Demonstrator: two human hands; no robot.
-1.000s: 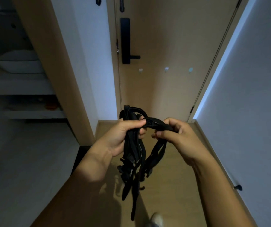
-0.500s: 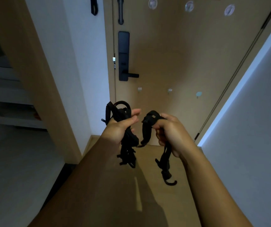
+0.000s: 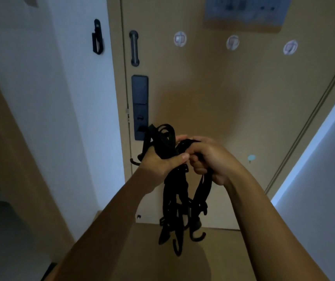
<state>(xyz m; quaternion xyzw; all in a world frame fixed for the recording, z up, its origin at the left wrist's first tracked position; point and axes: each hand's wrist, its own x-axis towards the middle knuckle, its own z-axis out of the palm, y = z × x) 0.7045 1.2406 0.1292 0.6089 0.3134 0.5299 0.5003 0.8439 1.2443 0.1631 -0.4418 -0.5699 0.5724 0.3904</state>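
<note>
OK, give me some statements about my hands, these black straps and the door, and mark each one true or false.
1. The left hand and the right hand both grip the bundle of black straps. True.
2. The straps rest on the floor. False: they hang from the hands, above it.
3. Curved hooks show at the straps' lower ends. True.
4. The lock plate on the door is white. False: it is black.

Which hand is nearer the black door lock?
Left. The left hand grips the straps just below and right of the lock; the right hand holds them farther right, on the far side of the left hand.
</note>
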